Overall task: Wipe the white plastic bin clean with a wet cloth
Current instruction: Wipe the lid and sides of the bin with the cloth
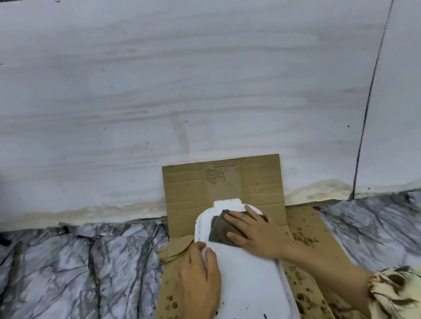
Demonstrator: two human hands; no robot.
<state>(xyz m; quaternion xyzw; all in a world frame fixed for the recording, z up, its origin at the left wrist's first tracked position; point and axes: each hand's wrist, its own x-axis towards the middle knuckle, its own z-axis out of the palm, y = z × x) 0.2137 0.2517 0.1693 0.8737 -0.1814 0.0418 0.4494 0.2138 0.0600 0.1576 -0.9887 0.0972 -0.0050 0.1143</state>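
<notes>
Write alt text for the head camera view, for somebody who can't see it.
A person's right hand presses a dark cloth flat onto the far end of a white plastic bin while the left hand steadies its left edge. The bin lies on stained cardboard over a marble-patterned surface, against a white wall.

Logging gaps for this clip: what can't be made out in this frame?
- Bin: near end cut off by the bottom edge; inside faces down, hidden.
- Cloth: right part hidden under the right hand; wetness cannot be told.
- Bin's left edge: partly covered by the left hand.
- Dark specks on the bin's near end: too small to identify.
- Cardboard: middle hidden by the bin.
</notes>
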